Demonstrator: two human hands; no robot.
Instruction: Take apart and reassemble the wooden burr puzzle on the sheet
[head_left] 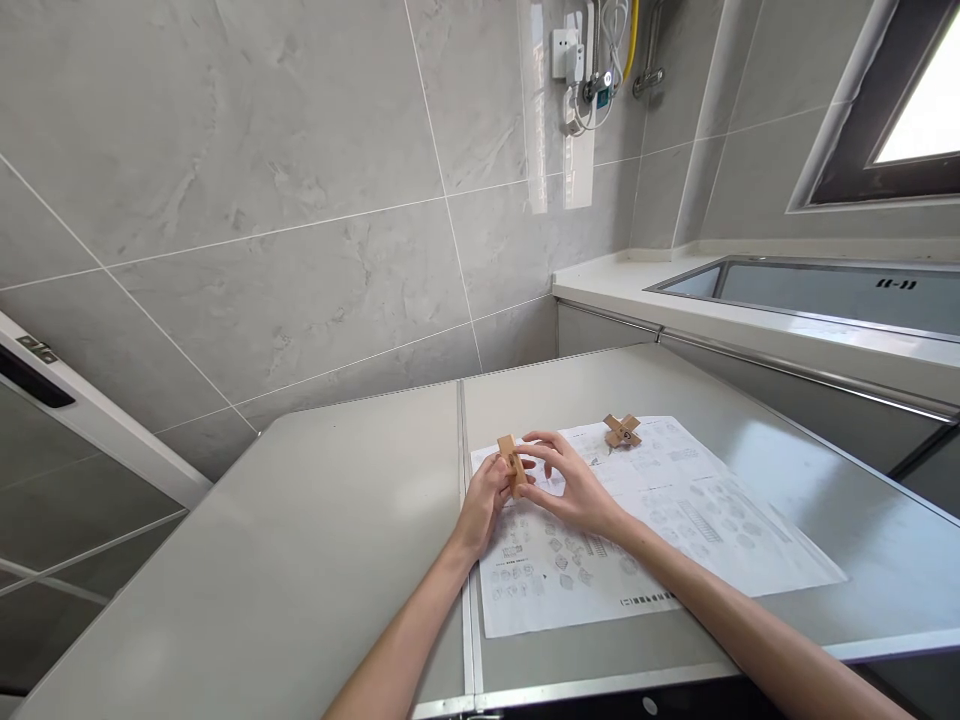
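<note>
— Holding a wooden puzzile piece?
— Yes: I see the left hand (486, 492) and right hand (564, 482) both pinching the wooden block (512, 462) above the instruction sheet (675, 520). A second, crossed piece (622, 430) lies apart on it, not yet joined.

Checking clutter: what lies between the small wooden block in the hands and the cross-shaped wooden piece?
Only the printed instruction sheet, seen in the head view, plus the right hand's fingers.
</note>
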